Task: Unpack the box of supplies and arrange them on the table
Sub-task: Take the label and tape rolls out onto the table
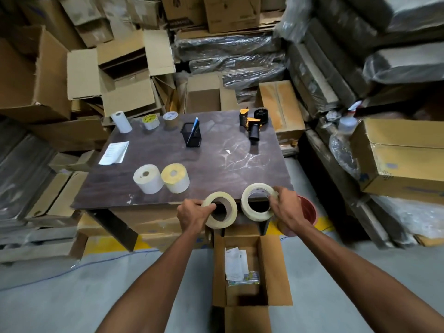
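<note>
My left hand [193, 213] grips a beige tape roll [230, 221] in the air just before the dark wooden table's [216, 164] near edge. My right hand [286, 210] holds a second, paler tape roll [247, 200] beside it, over the table's front right corner. Below my hands the open cardboard box [274, 267] stands on the floor with papers and a small packet [240, 267] inside. On the table stand two thick label rolls [161, 179], a white paper roll [122, 121], two small tape rolls [161, 120], a black mesh pen holder [191, 134], a tape dispenser [253, 122] and a paper sheet [114, 152].
Stacked cardboard boxes [120, 75] and plastic-wrapped bundles [230, 49] crowd the space behind and on both sides of the table. A reddish bucket [306, 212] sits by my right hand. A plastic bottle [347, 124] stands at the right. Grey floor surrounds the box.
</note>
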